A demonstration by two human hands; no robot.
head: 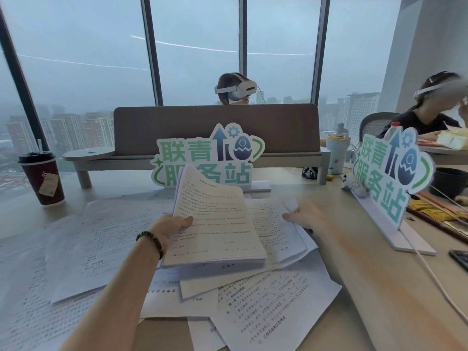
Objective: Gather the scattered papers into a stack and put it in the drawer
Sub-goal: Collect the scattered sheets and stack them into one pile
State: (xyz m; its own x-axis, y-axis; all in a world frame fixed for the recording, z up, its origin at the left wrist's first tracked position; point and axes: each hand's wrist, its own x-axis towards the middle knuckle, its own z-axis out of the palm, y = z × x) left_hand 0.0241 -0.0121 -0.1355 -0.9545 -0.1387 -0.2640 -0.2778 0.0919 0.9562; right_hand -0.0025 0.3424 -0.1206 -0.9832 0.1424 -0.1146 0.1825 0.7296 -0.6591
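Note:
My left hand (170,228) grips the left edge of a thick stack of printed papers (215,224), thumb on top, and holds it tilted up above the desk. My right hand (304,215) is blurred and rests on a sheet (273,224) lying just right of the stack; how its fingers lie is unclear. Several loose printed sheets lie scattered over the desk: a large one at the left (114,239), others in front (273,305) and at the far left (22,300). No drawer is in view.
A paper coffee cup (43,178) stands at the back left. A green sign (207,158) stands behind the papers, and a second sign (392,178) at the right. A white cable (435,277), a phone (459,258) and a bowl (448,182) lie at the right. Two people sit beyond the divider (215,127).

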